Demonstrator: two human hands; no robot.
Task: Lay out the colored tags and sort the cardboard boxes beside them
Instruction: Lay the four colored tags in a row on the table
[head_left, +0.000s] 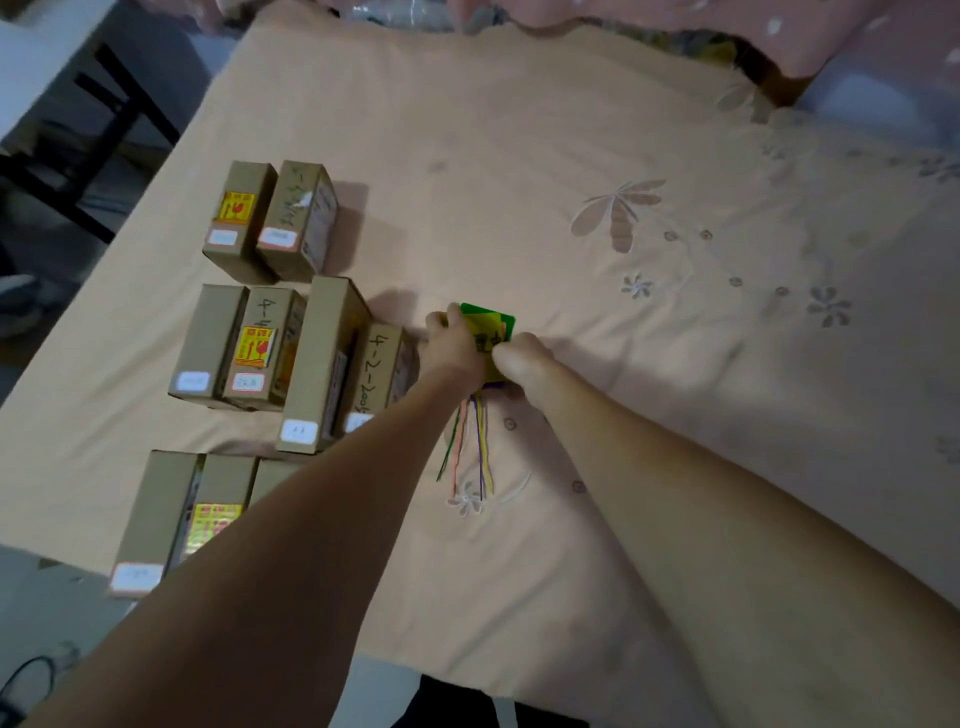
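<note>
A stack of colored tags (491, 330), green and yellow on top, sits between both hands over the middle of the peach bedsheet (571, 156). My left hand (452, 343) grips the stack's left side; my right hand (522, 358) pinches its lower right edge. Colored strings (470, 447) in green, pink, purple and yellow trail from the tags toward me. Several cardboard boxes lie to the left in three rows: a far pair (272, 218), a middle group (291, 353) and a near group (176, 519) partly hidden by my left forearm.
The sheet has embroidered flowers (618, 208) at the right. A pink quilt (675, 26) lies bunched at the far edge. Off the bed's left edge stand a dark chair frame (104, 130) and floor clutter.
</note>
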